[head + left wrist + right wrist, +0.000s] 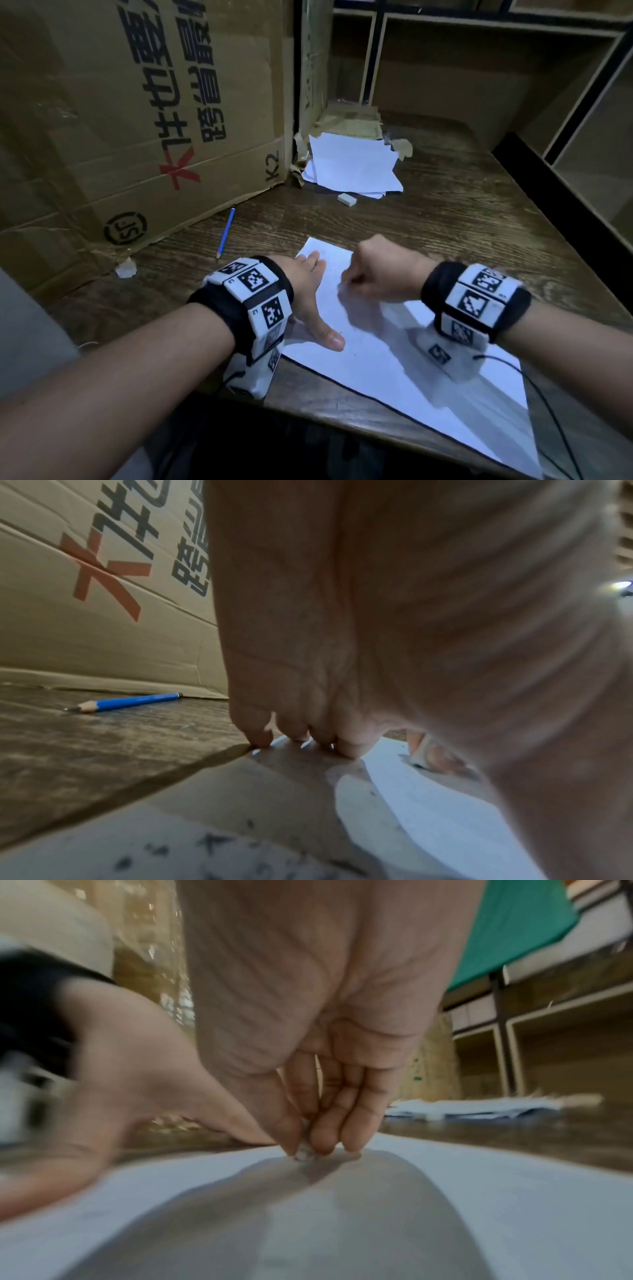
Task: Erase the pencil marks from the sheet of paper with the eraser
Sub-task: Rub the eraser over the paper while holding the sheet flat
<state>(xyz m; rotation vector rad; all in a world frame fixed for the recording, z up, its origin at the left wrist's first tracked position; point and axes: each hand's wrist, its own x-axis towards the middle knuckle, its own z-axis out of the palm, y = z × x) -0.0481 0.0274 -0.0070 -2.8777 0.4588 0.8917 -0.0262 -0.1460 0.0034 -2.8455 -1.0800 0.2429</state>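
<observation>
A white sheet of paper (pixel 394 363) lies slanted on the dark wooden desk. My left hand (pixel 310 294) presses flat on its left edge, fingers straight and thumb spread; the left wrist view shows the fingertips (pixel 346 748) touching the sheet (pixel 428 804). My right hand (pixel 373 274) is curled over the upper part of the sheet. It pinches a small, dirty white eraser (pixel 303 1153) between thumb and fingers, and the eraser's tip touches the paper (pixel 479 1191). Dark specks (pixel 212 845) are scattered on the near paper, blurred. From the head view the eraser is hidden by the fist.
A blue pencil (pixel 226 233) lies left of the sheet beside a big cardboard box (pixel 120 120). Behind are a stack of white papers (pixel 352 164) and a second white eraser (pixel 346 199). Wooden shelves (pixel 513 85) rise at the back and right. A black cable (pixel 548 411) crosses the sheet's right corner.
</observation>
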